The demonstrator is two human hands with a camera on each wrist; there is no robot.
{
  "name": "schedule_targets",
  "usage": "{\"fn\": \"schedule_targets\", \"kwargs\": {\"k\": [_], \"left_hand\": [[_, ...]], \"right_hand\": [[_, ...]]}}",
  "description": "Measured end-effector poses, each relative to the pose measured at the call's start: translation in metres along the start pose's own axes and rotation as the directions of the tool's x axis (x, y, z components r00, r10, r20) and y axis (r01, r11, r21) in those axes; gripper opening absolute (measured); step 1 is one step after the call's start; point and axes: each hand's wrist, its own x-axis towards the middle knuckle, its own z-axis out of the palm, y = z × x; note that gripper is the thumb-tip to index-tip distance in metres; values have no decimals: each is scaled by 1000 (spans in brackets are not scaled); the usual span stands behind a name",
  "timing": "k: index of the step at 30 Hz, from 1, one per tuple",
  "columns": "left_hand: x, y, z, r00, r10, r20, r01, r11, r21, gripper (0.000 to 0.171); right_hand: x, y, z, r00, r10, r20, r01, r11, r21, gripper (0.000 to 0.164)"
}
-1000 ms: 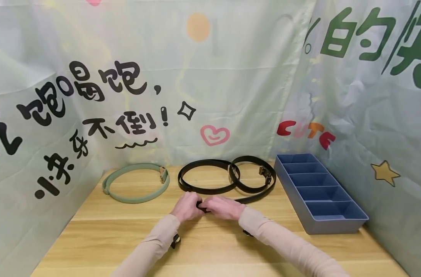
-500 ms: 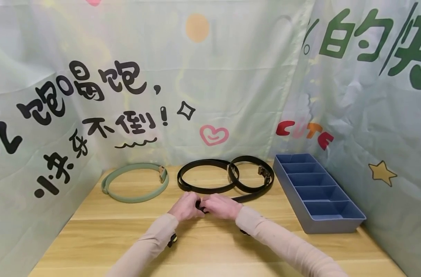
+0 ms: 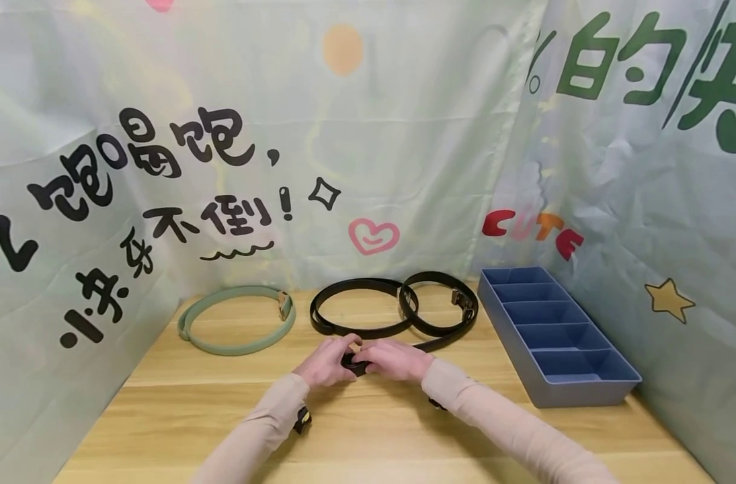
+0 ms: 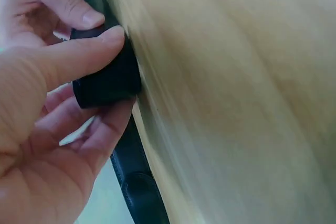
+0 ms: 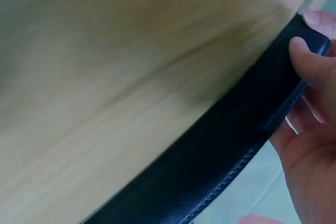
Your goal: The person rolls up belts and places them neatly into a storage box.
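Observation:
Between my hands, the end of a black leather belt (image 3: 446, 341) is wound into a small tight roll, plain in the left wrist view as a dark coil (image 4: 107, 82). My left hand (image 3: 324, 364) grips this roll, thumb (image 4: 86, 59) across its near side and fingers beneath. My right hand (image 3: 399, 361) pinches the belt beside the roll. In the right wrist view, the flat stitched strap (image 5: 220, 135) runs away from the right thumb (image 5: 310, 64). Farther on, the strap curves back into a loop with a metal buckle (image 3: 464, 309).
A second black belt (image 3: 361, 332) lies looped behind my hands, overlapping the first one's loop. A light green belt (image 3: 240, 350) is looped at the back left. At right stands a blue-grey divided box (image 3: 579, 395). Printed cloth (image 3: 428, 168) encloses the table's back and sides.
My right hand has shifted slightly right and its fingers have moved on the belt. More of the roll shows between the hands. The other belts and the box stay put.

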Motion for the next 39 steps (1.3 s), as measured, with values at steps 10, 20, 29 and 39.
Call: {"fn": "schedule_targets", "kwargs": {"k": [10,20,29,39], "left_hand": [[2,0,-10,999,25,46,-27,999,25,30],[7,10,-8,999,31,-28,-28,995,100,22],[4,2,-13,994,32,101,-34,999,15,23],[1,18,-12,996,-76,49,72,994,79,25]], "right_hand": [[10,-13,-3,998,62,5,-62,998,-20,13],[9,-8,-6,996,79,38,-81,996,37,11],[1,-6,-7,998,38,52,-43,994,96,17],[13,-20,-3,992,117,54,-115,992,-42,8]]}}
